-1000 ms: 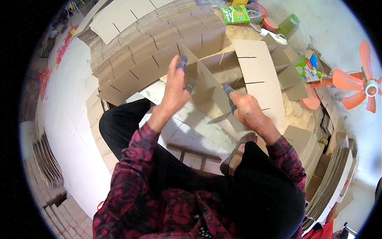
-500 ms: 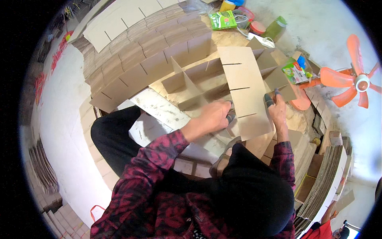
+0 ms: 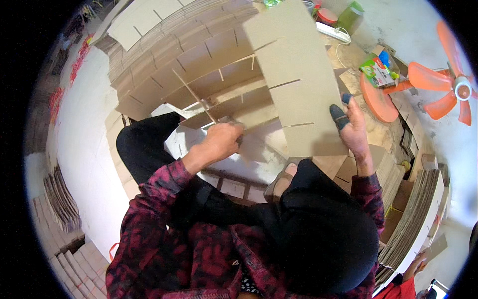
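Observation:
A large tan cardboard panel (image 3: pixel 311 107) with a row of slots slants over the work area. Along its right edge is my right hand (image 3: pixel 356 129), gripping it; dark covers wrap two of its digits. Farther left, my left hand (image 3: pixel 219 142) is closed at the near end of a cardboard divider strip (image 3: pixel 195 97), seen almost edge-on. That strip crosses longer slotted cardboard strips (image 3: pixel 241 107), which run to the right and pass behind the panel. The panel hides their right ends, and my left fingertips are mostly hidden.
Stacked slotted cardboard sheets (image 3: pixel 154 55) rise at the far left. An orange fan (image 3: pixel 460 87), a green-and-white box (image 3: pixel 377 72) and a white power strip (image 3: pixel 332 32) are at the right. More cardboard stacks (image 3: pixel 411 219) stand near right. Another person's red sleeve (image 3: pixel 406 289) shows lower right.
My left hand has moved left, to the crossing strip's near end. The panel now appears larger and covers more of the strips' right side. The whole view has shifted somewhat.

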Demonstrator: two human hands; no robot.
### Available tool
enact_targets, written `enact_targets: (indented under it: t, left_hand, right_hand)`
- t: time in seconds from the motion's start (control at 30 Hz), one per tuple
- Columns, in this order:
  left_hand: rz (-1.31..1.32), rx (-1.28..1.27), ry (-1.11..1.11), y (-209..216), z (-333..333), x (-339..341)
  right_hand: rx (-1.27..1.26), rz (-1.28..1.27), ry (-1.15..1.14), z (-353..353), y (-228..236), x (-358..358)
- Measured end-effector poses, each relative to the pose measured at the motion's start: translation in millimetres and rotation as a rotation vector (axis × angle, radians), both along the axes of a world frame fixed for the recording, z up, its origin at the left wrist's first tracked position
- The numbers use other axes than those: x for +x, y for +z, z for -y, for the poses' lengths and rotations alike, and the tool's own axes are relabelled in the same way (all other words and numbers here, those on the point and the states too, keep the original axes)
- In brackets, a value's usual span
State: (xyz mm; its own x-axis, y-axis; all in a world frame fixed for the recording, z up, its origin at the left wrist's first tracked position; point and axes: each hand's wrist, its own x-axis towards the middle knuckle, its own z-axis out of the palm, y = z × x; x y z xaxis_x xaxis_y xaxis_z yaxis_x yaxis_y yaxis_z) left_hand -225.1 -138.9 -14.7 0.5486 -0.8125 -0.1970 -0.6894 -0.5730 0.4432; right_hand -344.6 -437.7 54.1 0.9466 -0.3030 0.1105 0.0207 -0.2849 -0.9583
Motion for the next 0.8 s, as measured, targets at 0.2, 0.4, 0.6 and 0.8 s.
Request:
enact_targets:
  t: [0.2, 0.4, 0.6, 0.8]
  left_hand:
    - [0.044, -0.157, 0.018, -25.5, -2.1, -16.4]
    - [-0.012, -0.217, 0.050, -16.7, 12.1, -17.8]
    - [-0.023, -0.254, 0.076, -21.7, 16.9, -16.0]
    - [-0.055, -0.288, 0.072, -22.5, 16.5, -15.2]
  right_hand:
    - [-0.399, 0.022, 0.244, -21.4, 24.7, 26.3]
    - [-0.538, -0.011, 0.276, -38.7, 33.5, 40.6]
    - [-0.584, -0.075, 0.325, -42.6, 53.2, 53.3]
    - [-0.621, -0.159, 0.334, -52.0, 42.1, 64.4]
